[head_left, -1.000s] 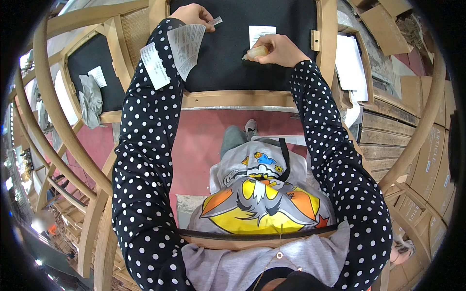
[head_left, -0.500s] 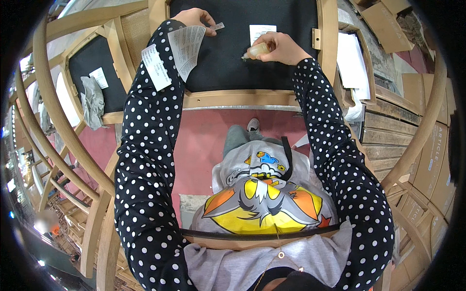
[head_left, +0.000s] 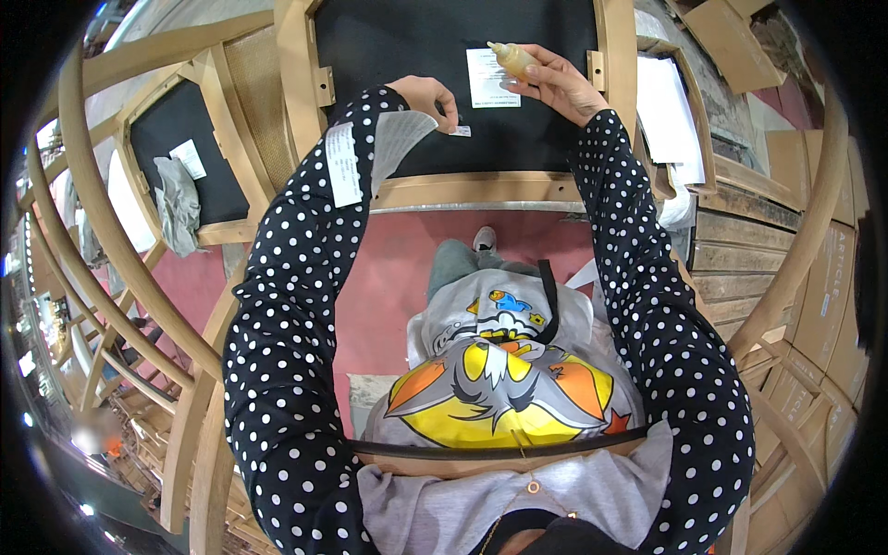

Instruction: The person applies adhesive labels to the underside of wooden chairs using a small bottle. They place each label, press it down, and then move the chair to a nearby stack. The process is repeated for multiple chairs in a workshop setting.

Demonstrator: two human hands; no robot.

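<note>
Over the black fabric underside (head_left: 388, 55) of a wooden chair seat, my left hand (head_left: 428, 100) has its fingertips closed on a small white label (head_left: 460, 131), low and near the middle of the fabric. Whether the label lies flat there, I cannot tell. My right hand (head_left: 561, 85) grips a small squeeze bottle (head_left: 514, 61) of yellowish liquid, its nozzle tilted up and to the left. Behind the bottle, a larger white printed label (head_left: 493, 88) lies on the fabric. Two printed paper strips hang on my left sleeve, one flat white label (head_left: 343, 166) and one curled sheet (head_left: 400, 141).
A second upturned chair (head_left: 208, 120) on the left carries a label and a crumpled grey plastic bag (head_left: 178, 203). Curved wooden chair parts (head_left: 120, 250) arch along the left. On the right are white sheets (head_left: 668, 111), wooden slats (head_left: 740, 250) and cardboard boxes (head_left: 823, 305).
My left hand has moved right and nearer with the small label, now low on the fabric. The bottle has risen away from the fabric in my right hand, its nozzle turned upward.
</note>
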